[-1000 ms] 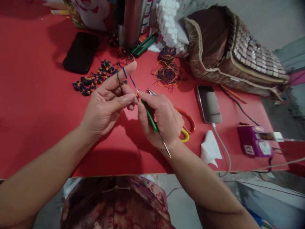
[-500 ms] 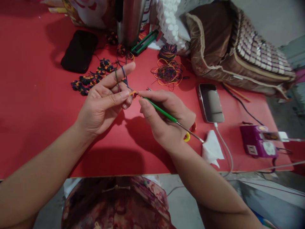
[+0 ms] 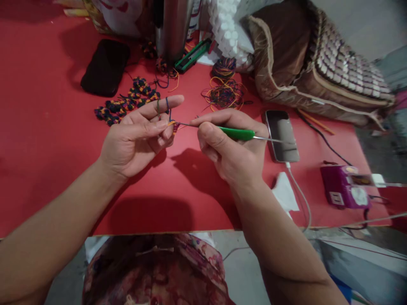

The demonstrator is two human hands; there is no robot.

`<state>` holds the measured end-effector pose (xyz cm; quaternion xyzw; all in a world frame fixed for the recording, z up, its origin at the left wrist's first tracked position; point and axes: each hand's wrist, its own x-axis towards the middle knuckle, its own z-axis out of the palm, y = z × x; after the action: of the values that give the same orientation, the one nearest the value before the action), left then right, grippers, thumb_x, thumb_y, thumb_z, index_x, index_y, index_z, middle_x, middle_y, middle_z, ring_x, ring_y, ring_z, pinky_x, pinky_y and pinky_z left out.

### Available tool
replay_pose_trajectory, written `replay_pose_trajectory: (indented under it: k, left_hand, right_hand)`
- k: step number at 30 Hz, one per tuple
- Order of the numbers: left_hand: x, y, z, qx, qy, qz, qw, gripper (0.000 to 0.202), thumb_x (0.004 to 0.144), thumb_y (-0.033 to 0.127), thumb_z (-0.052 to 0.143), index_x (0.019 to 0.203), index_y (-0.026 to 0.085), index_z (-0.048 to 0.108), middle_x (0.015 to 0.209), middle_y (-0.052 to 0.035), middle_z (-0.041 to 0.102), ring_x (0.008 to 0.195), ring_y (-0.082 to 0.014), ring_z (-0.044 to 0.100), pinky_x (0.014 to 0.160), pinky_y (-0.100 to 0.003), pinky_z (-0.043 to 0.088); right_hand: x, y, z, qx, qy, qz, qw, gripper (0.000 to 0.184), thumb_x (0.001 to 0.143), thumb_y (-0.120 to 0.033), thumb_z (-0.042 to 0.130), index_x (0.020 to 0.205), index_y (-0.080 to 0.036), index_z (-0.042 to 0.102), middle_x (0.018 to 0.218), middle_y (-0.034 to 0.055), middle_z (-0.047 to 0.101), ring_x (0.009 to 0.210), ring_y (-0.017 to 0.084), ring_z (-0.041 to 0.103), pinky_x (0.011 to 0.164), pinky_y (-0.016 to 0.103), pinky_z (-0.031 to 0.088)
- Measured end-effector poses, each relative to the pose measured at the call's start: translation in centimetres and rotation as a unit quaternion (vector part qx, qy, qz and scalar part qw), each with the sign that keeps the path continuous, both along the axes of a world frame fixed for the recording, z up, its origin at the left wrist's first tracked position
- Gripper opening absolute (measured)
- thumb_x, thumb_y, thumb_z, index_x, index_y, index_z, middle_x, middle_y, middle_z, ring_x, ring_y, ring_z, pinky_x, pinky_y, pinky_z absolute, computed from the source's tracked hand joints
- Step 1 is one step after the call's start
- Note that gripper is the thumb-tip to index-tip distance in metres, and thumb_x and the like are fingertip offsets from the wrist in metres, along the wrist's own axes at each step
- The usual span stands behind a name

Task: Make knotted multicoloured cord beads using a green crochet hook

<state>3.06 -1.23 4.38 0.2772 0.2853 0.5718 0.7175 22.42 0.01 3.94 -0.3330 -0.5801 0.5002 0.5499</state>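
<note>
Above the middle of the red tabletop (image 3: 47,140), the right hand (image 3: 232,148) is clenched around a green-handled metal crochet hook (image 3: 237,134), thumb and forefinger pinching the handle near its front, the steel shaft lying almost level and pointing toward the other hand. Its tip meets a tiny orange, blue and purple crocheted piece (image 3: 173,125) that the left hand (image 3: 136,142) pinches between thumb and middle finger. That hand's forefinger is stretched out straight, with multicoloured thin yarn (image 3: 167,105) looped over it and running away toward the back of the table. Both hands are held a little above the surface, casting shadows on it. Just beyond the left hand lies a row of small finished crocheted flowers in dark blue, orange and purple (image 3: 127,101), and behind them a black oval pouch (image 3: 106,67). Farther back stand a shiny steel flask (image 3: 171,29) and a loose tangle of orange and dark thread (image 3: 225,93). Right of the right hand, a smartphone with a dark screen (image 3: 281,135) lies flat, a white cable plugged into its near end; a crumpled white tissue (image 3: 284,195) sits near the table's edge, and a brown beaded bag (image 3: 318,72) rests at the far right.
</note>
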Motion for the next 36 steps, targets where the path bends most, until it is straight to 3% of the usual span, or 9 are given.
replay_pose_trajectory:
  k: [7,11,18,23,27,32,36]
  left_hand:
    - [-0.4,0.2,0.3,-0.027,-0.044,-0.05,0.997,0.034,0.086,0.009,0.07,0.116,0.006,0.083,0.065,-0.0005,0.062,0.055,-0.0112,0.044,0.059,-0.028,0.039]
    - [-0.3,0.3,0.2,-0.049,-0.054,-0.05,0.996,0.032,0.09,0.008,0.066,0.118,0.009,0.081,0.065,0.0002,0.064,0.054,-0.0112,0.047,0.059,-0.028,0.041]
    - [0.2,0.0,0.5,-0.069,-0.056,-0.041,0.995,0.033,0.088,0.001,0.065,0.114,0.01,0.082,0.065,0.0024,0.062,0.055,-0.0077,0.057,0.059,-0.019,0.048]
    - [1.2,-0.4,0.0,-0.051,-0.028,-0.013,0.998,0.034,0.087,0.003,0.08,0.116,0.02,0.084,0.069,0.0043,0.064,0.062,-0.0104,0.065,0.068,-0.022,0.056]
    - [1.6,-0.5,-0.5,-0.023,-0.008,-0.001,1.0,0.035,0.086,0.014,0.089,0.12,0.024,0.086,0.072,0.0036,0.068,0.067,-0.0142,0.065,0.067,-0.025,0.056]
    - [1.5,-0.5,-0.6,0.014,0.003,0.026,1.0,0.033,0.085,0.015,0.09,0.117,0.023,0.088,0.073,0.0037,0.068,0.071,-0.0128,0.066,0.076,-0.025,0.058]
    - [1.3,-0.6,-0.5,0.046,0.04,0.036,0.997,0.035,0.083,0.019,0.093,0.117,0.026,0.09,0.073,0.0024,0.07,0.072,-0.0146,0.066,0.078,-0.029,0.057]
  right_hand:
    - [0.2,0.1,1.2,-0.061,0.061,0.013,0.996,0.024,0.081,-0.04,0.104,0.081,-0.023,0.089,0.053,-0.0061,0.062,0.04,0.006,0.038,0.038,0.024,0.031]
    - [-0.2,0.2,1.3,-0.077,0.095,0.052,0.991,0.014,0.084,-0.031,0.101,0.083,-0.022,0.09,0.053,-0.0056,0.063,0.039,0.005,0.036,0.037,0.022,0.027]
    - [-0.3,0.3,0.9,-0.117,0.098,0.082,0.985,0.03,0.085,-0.045,0.101,0.082,-0.021,0.084,0.052,-0.0072,0.058,0.039,0.004,0.034,0.034,0.02,0.022]
    - [-0.8,0.1,0.1,-0.139,0.114,0.115,0.977,0.035,0.093,-0.054,0.093,0.091,-0.022,0.077,0.058,-0.0089,0.059,0.038,0.003,0.034,0.035,0.019,0.026]
    - [-1.6,-0.3,-0.3,-0.147,0.168,0.075,0.972,0.034,0.091,-0.051,0.097,0.094,-0.022,0.079,0.063,-0.0083,0.063,0.039,0.003,0.035,0.037,0.019,0.031]
    - [-2.2,-0.4,-0.7,-0.126,0.136,0.045,0.982,0.042,0.09,-0.066,0.093,0.098,-0.027,0.078,0.066,-0.0064,0.064,0.042,0.007,0.036,0.035,0.024,0.03]
    - [-2.2,-0.7,-1.1,-0.081,0.116,0.034,0.989,0.029,0.1,-0.053,0.088,0.101,-0.026,0.078,0.067,-0.0068,0.064,0.042,0.007,0.042,0.038,0.024,0.036]
